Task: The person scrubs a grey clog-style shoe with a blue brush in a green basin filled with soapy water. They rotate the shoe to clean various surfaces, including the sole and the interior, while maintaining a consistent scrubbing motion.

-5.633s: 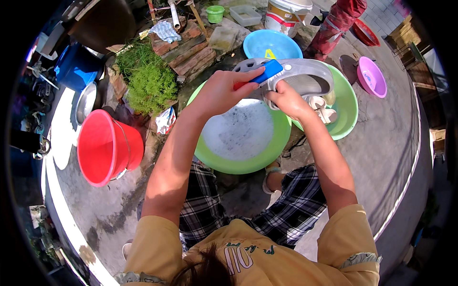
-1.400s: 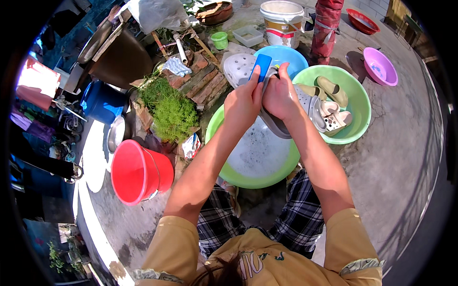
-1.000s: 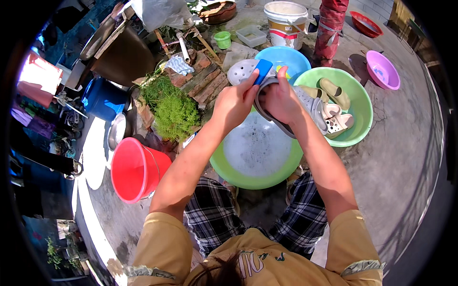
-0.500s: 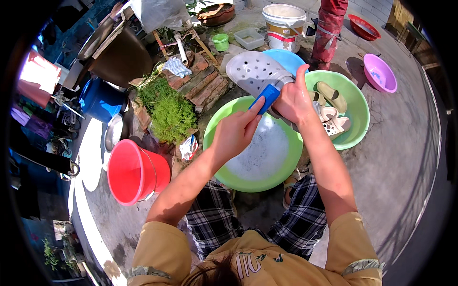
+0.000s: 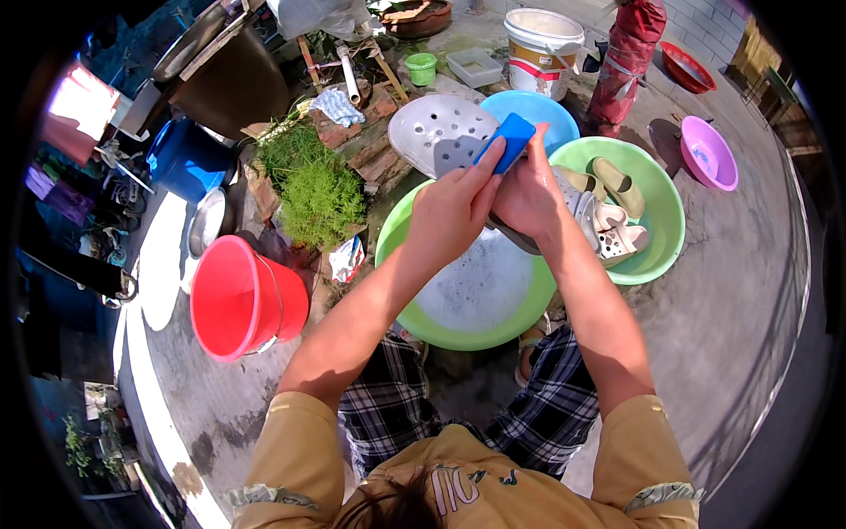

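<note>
A light grey clog with round holes is held over a green basin of foamy water. My right hand is closed on its heel end, the fingers partly hidden. My left hand grips a blue scrubbing brush against the clog near its opening. The brush's underside is out of sight. Just right of the foamy basin, a second green basin contains several shoes, among them an olive clog and a pale clog with dark spots.
A red bucket stands at left, near a metal bowl and green plants. Beyond the basins are a blue basin, a white bucket and a red-wrapped post. A purple basin sits at right.
The clog's toe has swung left and slightly down. The brush has moved up along the clog toward my right hand, and my right thumb has folded in from being raised.
</note>
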Tool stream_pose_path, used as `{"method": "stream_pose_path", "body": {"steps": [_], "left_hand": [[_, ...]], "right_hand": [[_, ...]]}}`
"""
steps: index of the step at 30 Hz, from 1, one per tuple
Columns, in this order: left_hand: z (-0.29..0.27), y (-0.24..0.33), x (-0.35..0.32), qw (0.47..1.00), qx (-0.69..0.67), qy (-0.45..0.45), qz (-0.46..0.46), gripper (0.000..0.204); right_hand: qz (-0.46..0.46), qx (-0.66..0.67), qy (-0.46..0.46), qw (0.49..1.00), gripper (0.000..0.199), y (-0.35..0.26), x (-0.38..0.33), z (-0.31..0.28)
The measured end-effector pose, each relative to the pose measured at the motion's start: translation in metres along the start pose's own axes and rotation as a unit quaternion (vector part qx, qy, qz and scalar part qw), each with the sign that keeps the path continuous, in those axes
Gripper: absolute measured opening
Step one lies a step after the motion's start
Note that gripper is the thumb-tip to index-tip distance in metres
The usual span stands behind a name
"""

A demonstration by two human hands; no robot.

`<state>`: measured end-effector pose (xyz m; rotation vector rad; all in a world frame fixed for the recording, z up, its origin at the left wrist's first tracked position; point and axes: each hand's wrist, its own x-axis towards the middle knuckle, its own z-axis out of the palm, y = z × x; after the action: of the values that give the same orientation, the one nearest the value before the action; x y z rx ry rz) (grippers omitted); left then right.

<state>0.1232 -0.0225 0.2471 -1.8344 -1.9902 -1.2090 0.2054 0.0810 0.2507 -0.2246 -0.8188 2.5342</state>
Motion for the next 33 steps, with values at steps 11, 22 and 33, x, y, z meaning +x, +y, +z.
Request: {"method": "stream_pose_path", "body": {"steps": [11, 22, 33], "left_hand": [[-0.023, -0.011, -0.015, 0.992, -0.018, -0.114, -0.051, 0.04], [-0.028, -0.04, -0.021, 0.974, -0.051, -0.2, -0.094, 0.037], [-0.023, -0.021, -0.032, 0.963, -0.248, -0.049, -0.089, 0.041]], "right_hand": [[0.013, -0.051, -0.116, 0.992, 0.102, -0.015, 0.006, -0.023], [-0.105, 0.006, -0.066, 0.992, 0.109, -0.049, -0.008, -0.034], [-0.043, 0.222, -0.221, 0.949, 0.098, -0.059, -0.009, -0.063]]}}
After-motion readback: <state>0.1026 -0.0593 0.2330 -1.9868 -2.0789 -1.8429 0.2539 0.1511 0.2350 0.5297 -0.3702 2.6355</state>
